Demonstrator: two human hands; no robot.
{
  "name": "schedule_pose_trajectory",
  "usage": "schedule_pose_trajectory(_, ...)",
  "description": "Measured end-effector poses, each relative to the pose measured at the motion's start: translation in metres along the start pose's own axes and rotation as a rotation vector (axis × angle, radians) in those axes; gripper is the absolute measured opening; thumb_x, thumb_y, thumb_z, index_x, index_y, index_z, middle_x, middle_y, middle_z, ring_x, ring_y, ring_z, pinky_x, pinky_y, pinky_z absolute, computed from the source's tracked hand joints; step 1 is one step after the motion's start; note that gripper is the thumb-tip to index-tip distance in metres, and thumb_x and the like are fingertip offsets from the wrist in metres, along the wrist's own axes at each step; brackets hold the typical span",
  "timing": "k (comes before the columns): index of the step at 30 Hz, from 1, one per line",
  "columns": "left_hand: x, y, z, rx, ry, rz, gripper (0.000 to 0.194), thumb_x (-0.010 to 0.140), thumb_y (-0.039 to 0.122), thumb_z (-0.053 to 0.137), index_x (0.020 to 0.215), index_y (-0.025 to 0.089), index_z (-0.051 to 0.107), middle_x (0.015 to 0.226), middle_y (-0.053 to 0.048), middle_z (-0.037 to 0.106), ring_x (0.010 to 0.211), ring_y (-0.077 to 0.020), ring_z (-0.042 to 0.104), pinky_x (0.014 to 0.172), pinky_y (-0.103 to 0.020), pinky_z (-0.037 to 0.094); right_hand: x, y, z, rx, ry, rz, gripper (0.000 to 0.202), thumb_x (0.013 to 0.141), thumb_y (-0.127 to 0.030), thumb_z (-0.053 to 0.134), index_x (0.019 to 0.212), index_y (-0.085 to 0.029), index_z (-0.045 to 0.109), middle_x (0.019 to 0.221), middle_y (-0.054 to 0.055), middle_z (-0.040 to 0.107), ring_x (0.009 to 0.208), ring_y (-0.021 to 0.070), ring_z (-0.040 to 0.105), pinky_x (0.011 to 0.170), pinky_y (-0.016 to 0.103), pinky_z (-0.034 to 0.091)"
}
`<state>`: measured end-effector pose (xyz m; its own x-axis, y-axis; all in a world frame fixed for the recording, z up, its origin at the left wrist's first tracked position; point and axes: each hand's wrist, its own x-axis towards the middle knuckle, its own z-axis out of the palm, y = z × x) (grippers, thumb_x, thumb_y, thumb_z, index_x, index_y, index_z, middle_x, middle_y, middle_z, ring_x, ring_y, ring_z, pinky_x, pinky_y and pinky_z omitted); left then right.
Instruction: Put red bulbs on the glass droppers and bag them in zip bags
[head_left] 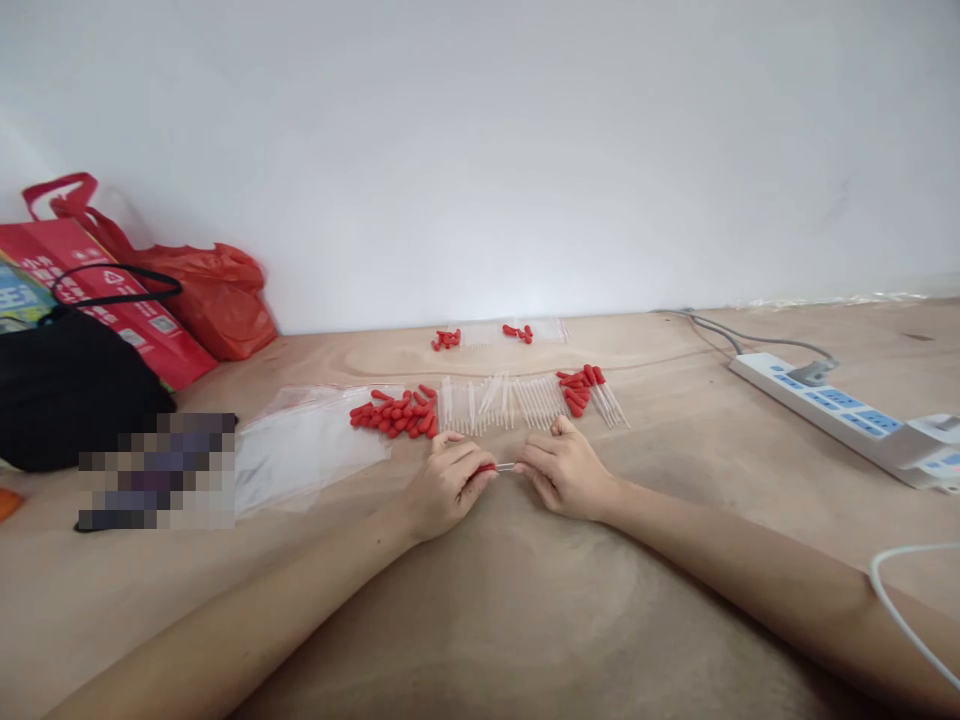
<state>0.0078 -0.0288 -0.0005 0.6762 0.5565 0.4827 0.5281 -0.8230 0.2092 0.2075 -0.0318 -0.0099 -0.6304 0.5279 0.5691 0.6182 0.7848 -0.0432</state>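
Observation:
My left hand (451,487) pinches a red rubber bulb (486,468), mostly covered by the fingers. Closed round a thin clear dropper tube (506,467) is my right hand (561,468). The tube's end meets the bulb between the two hands; how far it sits inside, I cannot tell. Just beyond my left hand lies a heap of red bulbs (394,412). Behind both hands, clear tubes (536,402) are laid side by side in a row. A smaller pile of bulbs (576,392) and several droppers with bulbs fitted (609,400) lie past my right hand.
Clear plastic bags (315,440) lie flat at the left, by a blurred-out dark object (161,470). A black bag (71,390) and red bags (217,300) stand behind. More bulbs (448,340) lie near the wall. At right are a power strip (832,405) and white cable (892,600).

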Motion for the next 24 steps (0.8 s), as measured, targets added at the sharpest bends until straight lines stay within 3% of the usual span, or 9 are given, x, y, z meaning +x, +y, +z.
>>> schedule_pose_trajectory(5, 0.001, 0.001, 0.000, 0.005, -0.013, 0.014, 0.019, 0.087, 0.021, 0.035, 0.080, 0.017, 0.052, 0.074, -0.001, 0.064, 0.067, -0.0117, 0.056, 0.086, -0.034, 0.030, 0.001, -0.002, 0.003, 0.052, -0.003, 0.016, 0.028, 0.086, -0.021, 0.033, 0.068, -0.016, 0.054, 0.060, 0.001, 0.055, 0.052, 0.0106, 0.039, 0.060, 0.029, 0.021)
schedule_pose_trajectory(14, 0.000, -0.002, 0.001, -0.013, -0.032, 0.038, 0.018, 0.087, 0.022, 0.037, 0.082, 0.018, 0.054, 0.074, 0.000, 0.065, 0.068, -0.0116, 0.057, 0.089, -0.034, 0.028, 0.004, 0.000, 0.003, 0.196, -0.122, 0.045, 0.029, 0.089, -0.022, 0.031, 0.073, -0.016, 0.054, 0.063, 0.000, 0.059, 0.058, 0.0103, 0.049, 0.062, 0.027, 0.025)
schedule_pose_trajectory(19, 0.001, -0.004, -0.002, -0.021, 0.020, -0.069, 0.017, 0.087, 0.024, 0.040, 0.083, 0.019, 0.056, 0.078, 0.000, 0.066, 0.072, -0.0121, 0.058, 0.090, -0.036, 0.025, 0.010, 0.004, -0.011, 0.117, -0.171, 0.005, 0.024, 0.088, -0.025, 0.036, 0.082, -0.017, 0.058, 0.074, 0.003, 0.061, 0.069, 0.0130, 0.051, 0.065, 0.029, 0.024)
schedule_pose_trajectory(21, 0.000, -0.005, -0.004, 0.018, 0.056, -0.119, 0.016, 0.086, 0.028, 0.044, 0.092, 0.020, 0.056, 0.087, -0.002, 0.066, 0.081, -0.0148, 0.057, 0.090, -0.037, 0.024, 0.009, 0.009, -0.015, 0.049, -0.172, 0.003, 0.020, 0.086, -0.025, 0.040, 0.082, -0.019, 0.059, 0.074, 0.004, 0.061, 0.071, 0.0149, 0.051, 0.066, 0.031, 0.024)
schedule_pose_trajectory(24, -0.002, -0.008, -0.007, 0.104, 0.116, -0.199, 0.033, 0.081, 0.036, 0.050, 0.110, 0.020, 0.049, 0.103, -0.007, 0.061, 0.096, -0.0210, 0.051, 0.089, -0.039, 0.025, 0.005, 0.025, -0.017, -0.017, -0.075, 0.172, 0.018, 0.083, -0.025, 0.044, 0.080, -0.020, 0.060, 0.075, 0.004, 0.062, 0.074, 0.0174, 0.052, 0.068, 0.033, 0.027)
